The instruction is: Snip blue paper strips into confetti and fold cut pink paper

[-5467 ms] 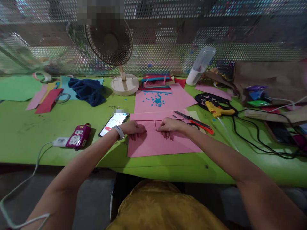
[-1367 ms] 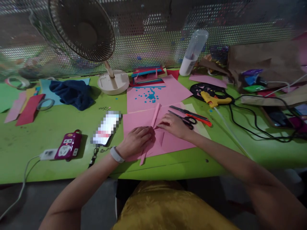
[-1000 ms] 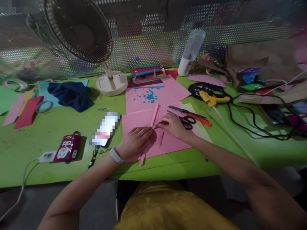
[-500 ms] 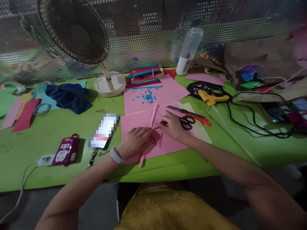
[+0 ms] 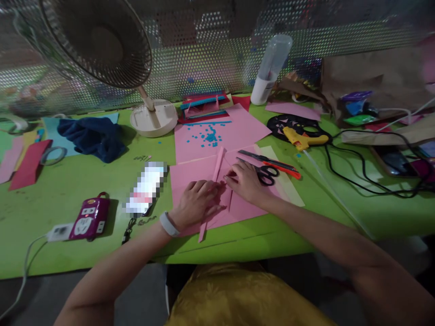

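A long narrow pink paper strip (image 5: 219,164) lies slantwise over a pink paper sheet (image 5: 249,210) at the table's front. My left hand (image 5: 196,201) rests across the strip, fingers stretched over it and thumb apart. Close beside it, my right hand (image 5: 246,181) is closed in a pinch at the edge of a small pink paper piece (image 5: 224,194), partly hidden between the hands. Just past my right hand are black-handled scissors (image 5: 268,175) and a utility knife (image 5: 282,168) with an orange-red handle.
Blue paper bits (image 5: 211,135) are scattered on another pink sheet behind. A fan (image 5: 154,120), a phone (image 5: 147,188) and a purple power adapter (image 5: 90,217) stand or lie leftward. At right are a yellow glue gun (image 5: 304,139), black cable (image 5: 363,170) and a clear-topped bottle (image 5: 270,70).
My right fingertips have shifted slightly right, away from the strip. My left hand stays over the strip, its thumb reaching a little further right. The view has shifted slightly.
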`<state>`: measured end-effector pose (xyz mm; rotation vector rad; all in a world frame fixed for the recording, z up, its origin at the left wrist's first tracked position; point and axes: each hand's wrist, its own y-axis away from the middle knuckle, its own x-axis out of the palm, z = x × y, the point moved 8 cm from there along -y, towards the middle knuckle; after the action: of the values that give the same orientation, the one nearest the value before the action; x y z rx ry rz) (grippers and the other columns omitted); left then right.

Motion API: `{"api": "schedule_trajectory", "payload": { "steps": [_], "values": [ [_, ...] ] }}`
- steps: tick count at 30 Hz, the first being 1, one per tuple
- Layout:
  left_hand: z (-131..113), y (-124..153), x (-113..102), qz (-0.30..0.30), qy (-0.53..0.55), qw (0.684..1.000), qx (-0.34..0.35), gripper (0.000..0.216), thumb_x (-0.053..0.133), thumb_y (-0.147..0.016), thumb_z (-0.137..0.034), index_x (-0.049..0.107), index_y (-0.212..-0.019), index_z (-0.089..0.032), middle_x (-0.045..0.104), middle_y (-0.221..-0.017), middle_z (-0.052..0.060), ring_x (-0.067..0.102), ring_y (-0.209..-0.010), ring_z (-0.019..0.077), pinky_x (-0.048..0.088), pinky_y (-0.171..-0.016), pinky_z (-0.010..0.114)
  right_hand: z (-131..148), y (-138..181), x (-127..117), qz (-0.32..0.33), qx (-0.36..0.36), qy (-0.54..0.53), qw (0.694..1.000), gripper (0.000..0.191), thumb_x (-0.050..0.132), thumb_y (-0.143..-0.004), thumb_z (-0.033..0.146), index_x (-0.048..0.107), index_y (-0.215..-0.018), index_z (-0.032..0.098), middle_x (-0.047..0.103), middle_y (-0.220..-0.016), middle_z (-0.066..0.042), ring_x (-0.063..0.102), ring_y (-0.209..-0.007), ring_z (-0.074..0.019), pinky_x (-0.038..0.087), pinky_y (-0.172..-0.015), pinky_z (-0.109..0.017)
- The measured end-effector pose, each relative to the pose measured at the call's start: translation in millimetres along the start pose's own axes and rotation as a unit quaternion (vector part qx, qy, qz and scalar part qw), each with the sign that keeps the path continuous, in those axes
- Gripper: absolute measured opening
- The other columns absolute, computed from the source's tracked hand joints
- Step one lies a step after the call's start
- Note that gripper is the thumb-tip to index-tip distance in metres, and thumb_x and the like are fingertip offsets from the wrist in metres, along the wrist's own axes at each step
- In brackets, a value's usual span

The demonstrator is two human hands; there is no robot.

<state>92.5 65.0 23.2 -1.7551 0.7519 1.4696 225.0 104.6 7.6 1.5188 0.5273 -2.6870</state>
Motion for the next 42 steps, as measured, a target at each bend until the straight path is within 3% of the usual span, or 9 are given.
{"api": "schedule_trajectory", "payload": {
  "steps": [10,18,23,32,42],
  "values": [
    [2.2,-3.5,-1.0,-0.017,0.005,1.0,-0.008,0.061,0.037,-0.088,-0.065,0.05,-0.13,-0.023,0.057,-0.113,0.01,0.051,-0.102,0.0262,0.039,-0.083,0.041,-2.1,-3.7,-0.5,0.004,0.001,-0.034,0.999,0.01,0.06,-0.084,0.026,0.058,-0.076,0.02,0.061,-0.083,-0.006,0.054,-0.087,-0.0239,0.04,-0.081,-0.039],
    [0.9,-5.4,-1.8,-0.008,-0.009,1.0,-0.009,0.062,0.037,-0.088,-0.065,0.049,-0.13,-0.022,0.056,-0.115,0.01,0.05,-0.098,0.0261,0.039,-0.08,0.041,-21.3,-8.0,-12.8,-0.013,0.05,-0.197,0.979,0.006,0.06,-0.081,0.022,0.06,-0.075,0.019,0.062,-0.075,-0.002,0.057,-0.07,-0.016,0.044,-0.065,-0.029],
    [0.5,-5.2,-4.4,-0.017,-0.013,1.0,-0.013,0.06,0.037,-0.088,-0.065,0.05,-0.13,-0.023,0.056,-0.112,0.01,0.05,-0.096,0.0258,0.039,-0.078,0.041,-16.4,-6.8,-13.3,0.015,0.045,-0.137,0.989,0.015,0.063,-0.082,0.028,0.059,-0.07,0.019,0.061,-0.067,-0.001,0.055,-0.062,-0.0149,0.04,-0.057,-0.027],
    [1.1,-6.4,-2.2,-0.004,-0.02,1.0,-0.009,0.06,0.036,-0.088,-0.065,0.051,-0.129,-0.022,0.057,-0.113,0.011,0.05,-0.097,0.0269,0.04,-0.078,0.042,-3.0,-10.8,-4.0,0.032,0.013,-0.017,0.999,0.02,0.066,-0.08,0.028,0.057,-0.064,0.019,0.062,-0.066,-0.002,0.054,-0.066,-0.0171,0.036,-0.063,-0.03],
    [0.4,-6.2,-3.2,-0.014,-0.041,0.999,-0.008,0.06,0.037,-0.088,-0.066,0.051,-0.128,-0.024,0.058,-0.112,0.009,0.05,-0.094,0.0259,0.04,-0.076,0.041,-6.6,-9.6,-1.6,0.043,0.029,-0.031,0.998,0.012,0.065,-0.08,0.025,0.056,-0.075,0.02,0.063,-0.072,-0.001,0.057,-0.07,-0.0183,0.037,-0.064,-0.031]
  ]
}}
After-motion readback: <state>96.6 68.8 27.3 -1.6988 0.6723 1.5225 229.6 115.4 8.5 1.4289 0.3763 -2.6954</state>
